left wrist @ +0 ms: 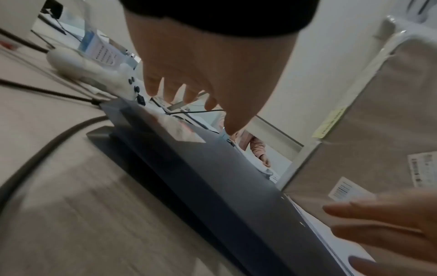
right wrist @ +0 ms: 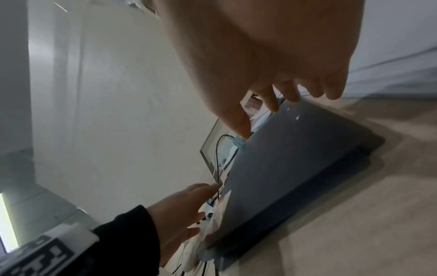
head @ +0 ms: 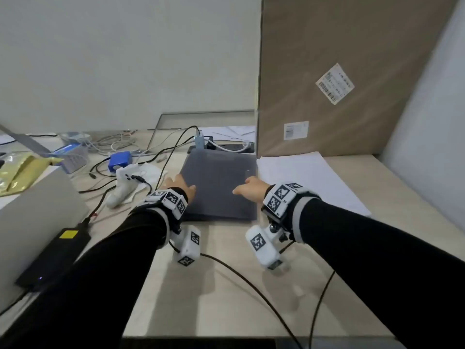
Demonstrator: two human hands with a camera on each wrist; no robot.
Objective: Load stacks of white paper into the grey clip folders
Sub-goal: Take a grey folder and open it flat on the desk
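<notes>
A stack of grey clip folders (head: 219, 187) lies closed on the table, the top one (left wrist: 224, 177) slightly offset from the ones beneath (right wrist: 283, 168). My left hand (head: 180, 186) is at the stack's left edge, fingers spread and straight (left wrist: 194, 78), holding nothing. My right hand (head: 247, 190) hovers over the right part of the top cover, fingers loosely bent (right wrist: 272, 65), holding nothing. I cannot tell whether either hand touches the cover. A spread of white paper (head: 307, 177) lies just right of the folders, its edge (left wrist: 331, 240) running alongside them.
A tall cardboard box (head: 352, 71) stands behind the paper. Left of the folders are a white controller (head: 123, 187), a blue box (head: 120, 161), tangled cables, a black power brick (head: 54, 255) and a grey case (head: 32, 222). A black cable (head: 251, 280) crosses the near table.
</notes>
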